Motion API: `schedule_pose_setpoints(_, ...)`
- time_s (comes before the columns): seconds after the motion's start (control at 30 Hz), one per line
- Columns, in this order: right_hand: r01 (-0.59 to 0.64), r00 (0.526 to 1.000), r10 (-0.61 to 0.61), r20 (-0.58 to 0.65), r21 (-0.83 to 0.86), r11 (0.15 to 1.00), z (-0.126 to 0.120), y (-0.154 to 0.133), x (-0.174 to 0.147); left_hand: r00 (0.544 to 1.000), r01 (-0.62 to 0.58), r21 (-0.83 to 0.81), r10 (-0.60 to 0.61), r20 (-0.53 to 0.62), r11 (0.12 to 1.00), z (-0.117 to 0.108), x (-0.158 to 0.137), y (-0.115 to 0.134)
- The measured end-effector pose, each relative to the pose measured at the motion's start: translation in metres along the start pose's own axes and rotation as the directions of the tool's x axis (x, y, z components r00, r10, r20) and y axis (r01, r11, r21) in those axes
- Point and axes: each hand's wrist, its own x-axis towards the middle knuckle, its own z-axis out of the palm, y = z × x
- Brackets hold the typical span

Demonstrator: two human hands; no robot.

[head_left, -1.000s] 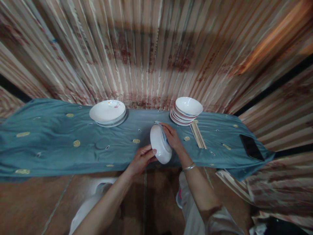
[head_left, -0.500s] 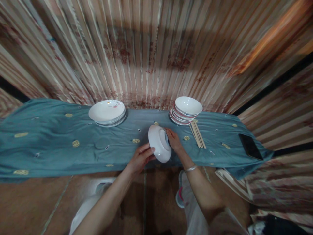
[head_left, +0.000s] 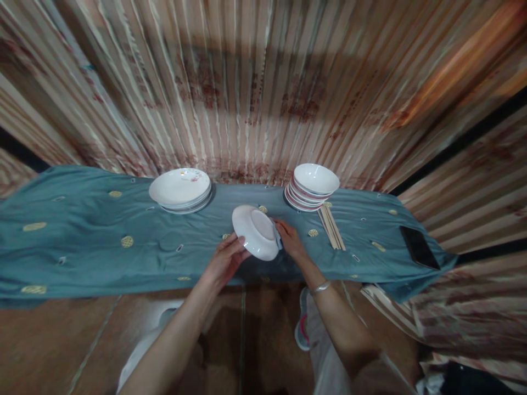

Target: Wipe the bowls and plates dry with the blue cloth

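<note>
Curtain [head_left: 230,99] across the back, blue-draped table [head_left: 90,230] in front. What are the arms [head_left: 177,334] doing tho?

– Both reach in from below and nearly meet over the table. Left hand [head_left: 226,258] has its thumb on top, fingers tucked under; right hand [head_left: 290,241] comes in opposite, fingers curled.

Containers?

– Plates [head_left: 179,187] stacked back left, flowery print on the top one. Bowls [head_left: 315,180] nested in a pile back right. Then one dish [head_left: 253,235] between them but nearer, tilted, underside toward us, left hand gripping its lower-left edge.

Small stuff?

– Phone [head_left: 419,248] far right, chopsticks [head_left: 331,227] by the bowls, some bluish rag [head_left: 279,240] closed in the right hand against the dish's edge.
</note>
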Motion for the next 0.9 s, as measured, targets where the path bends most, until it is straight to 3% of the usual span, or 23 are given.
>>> schedule_pose_setpoints(0.23,0.028,0.999,-0.026,0.024,-0.095,0.995,0.005,-0.009,-0.015,0.997,-0.065,-0.065,0.061,-0.055,0.996,0.001,0.004,0.005)
schedule_pose_setpoints(0.47,0.064,0.998,-0.062,0.019,-0.194,0.979,0.004,-0.014,-0.034,0.993,-0.051,-0.056,0.045,-0.109,0.997,0.000,0.006,0.005)
schedule_pose_setpoints(0.9,0.299,0.953,-0.291,0.086,-0.415,0.859,-0.002,-0.042,-0.061,0.981,-0.043,-0.132,0.017,-0.196,0.990,0.005,0.006,0.005)
